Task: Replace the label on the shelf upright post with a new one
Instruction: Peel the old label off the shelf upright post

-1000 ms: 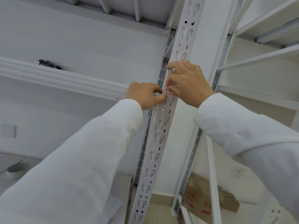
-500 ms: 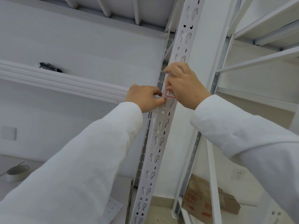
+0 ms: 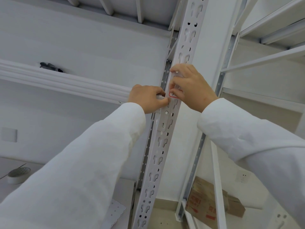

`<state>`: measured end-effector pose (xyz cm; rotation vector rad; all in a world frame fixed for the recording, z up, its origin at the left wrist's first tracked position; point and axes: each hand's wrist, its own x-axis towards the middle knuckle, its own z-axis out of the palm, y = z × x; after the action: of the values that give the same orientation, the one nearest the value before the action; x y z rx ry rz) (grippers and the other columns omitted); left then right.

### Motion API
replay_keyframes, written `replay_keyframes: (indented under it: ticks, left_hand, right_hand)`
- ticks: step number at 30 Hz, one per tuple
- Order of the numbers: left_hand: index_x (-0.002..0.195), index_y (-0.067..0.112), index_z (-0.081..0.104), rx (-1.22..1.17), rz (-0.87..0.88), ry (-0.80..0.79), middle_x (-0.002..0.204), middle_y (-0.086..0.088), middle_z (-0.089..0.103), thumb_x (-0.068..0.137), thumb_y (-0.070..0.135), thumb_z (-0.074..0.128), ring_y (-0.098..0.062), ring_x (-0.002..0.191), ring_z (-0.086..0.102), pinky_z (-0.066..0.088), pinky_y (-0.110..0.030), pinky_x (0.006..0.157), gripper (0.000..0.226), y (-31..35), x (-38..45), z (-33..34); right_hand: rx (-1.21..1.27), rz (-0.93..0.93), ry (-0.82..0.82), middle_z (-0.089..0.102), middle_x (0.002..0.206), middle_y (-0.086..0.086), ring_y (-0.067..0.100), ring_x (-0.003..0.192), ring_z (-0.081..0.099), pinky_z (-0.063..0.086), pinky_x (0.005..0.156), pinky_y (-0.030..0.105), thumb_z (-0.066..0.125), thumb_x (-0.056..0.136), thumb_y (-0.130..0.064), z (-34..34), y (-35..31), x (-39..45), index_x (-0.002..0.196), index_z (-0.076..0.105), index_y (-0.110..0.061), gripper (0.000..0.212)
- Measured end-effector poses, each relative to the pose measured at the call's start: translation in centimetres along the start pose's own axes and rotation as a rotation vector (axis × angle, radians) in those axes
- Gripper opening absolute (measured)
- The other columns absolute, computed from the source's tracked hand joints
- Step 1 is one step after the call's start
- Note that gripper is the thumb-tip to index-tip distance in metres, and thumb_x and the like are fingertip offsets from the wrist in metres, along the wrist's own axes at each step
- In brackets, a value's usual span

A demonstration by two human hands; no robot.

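Observation:
The white slotted upright post (image 3: 158, 154) runs from the bottom centre up to the top. On it, at the height of my hands, sits a white label with a red border (image 3: 172, 95); only its lower left corner shows. My right hand (image 3: 193, 86) lies over the rest of the label, with index finger at its top and thumb at its bottom edge. My left hand (image 3: 148, 100) grips the post's left edge, just left of the label, where the shelf beam (image 3: 66, 81) meets it. Both arms are in white sleeves.
A dark object (image 3: 51, 66) lies on the shelf at upper left. A roll of tape (image 3: 18, 175) sits at lower left, and a white perforated sheet (image 3: 115, 212) lies beside the post's base. A cardboard box (image 3: 214, 204) stands on the floor behind the right-hand uprights.
The right hand's fingers have shifted slightly on the label, and a little more of its red-bordered corner shows. The left hand keeps its grip on the post.

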<state>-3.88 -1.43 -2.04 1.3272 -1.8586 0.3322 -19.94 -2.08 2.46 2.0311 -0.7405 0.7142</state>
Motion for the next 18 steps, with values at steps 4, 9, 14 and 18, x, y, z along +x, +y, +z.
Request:
replay_keyframes:
  ticks: [4, 9, 14, 18]
  left_hand:
    - [0.106, 0.028, 0.064, 0.005, 0.003, -0.005, 0.109, 0.004, 0.070, 0.087, 0.051, 0.044, -0.019, 0.101, 0.060, 0.033, -0.032, 0.091, 0.036, -0.1, 0.0, 0.0]
    - [0.105, 0.028, 0.064, -0.003, 0.007, -0.003, 0.108, 0.005, 0.070, 0.087, 0.052, 0.043, -0.019, 0.100, 0.060, 0.032, -0.032, 0.091, 0.036, -0.2, 0.0, 0.1]
    - [0.106, 0.028, 0.064, -0.001, 0.005, 0.007, 0.107, 0.004, 0.070, 0.087, 0.050, 0.044, -0.019, 0.100, 0.060, 0.033, -0.033, 0.092, 0.036, -0.1, 0.0, 0.1]
    - [0.106, 0.029, 0.064, -0.002, 0.003, 0.011, 0.104, 0.003, 0.071, 0.087, 0.051, 0.043, -0.020, 0.097, 0.059, 0.032, -0.033, 0.093, 0.036, -0.1, 0.0, 0.1]
  right_hand:
    - [-0.150, -0.014, 0.018, 0.057, 0.122, 0.008, 0.030, 0.115, 0.049, 0.043, 0.090, 0.051, 0.058, 0.082, -0.018, 0.7, -0.1, 0.3, 0.079, 0.066, -0.011, 0.011]
    - [-0.241, -0.035, 0.051, 0.056, 0.123, 0.010, 0.022, 0.117, 0.030, 0.035, 0.097, 0.062, 0.062, 0.081, -0.009, 1.5, 0.0, 0.0, 0.084, 0.062, -0.008, 0.004]
    - [-0.262, -0.032, 0.056, 0.057, 0.120, 0.010, 0.023, 0.114, 0.029, 0.033, 0.098, 0.067, 0.065, 0.076, -0.003, 1.7, 0.2, 0.1, 0.085, 0.062, -0.007, 0.011]
    - [-0.153, -0.117, 0.126, 0.062, 0.113, 0.010, 0.025, 0.112, 0.036, 0.047, 0.086, 0.052, 0.057, 0.082, -0.010, 1.7, 0.7, 0.1, 0.084, 0.061, -0.010, 0.004]
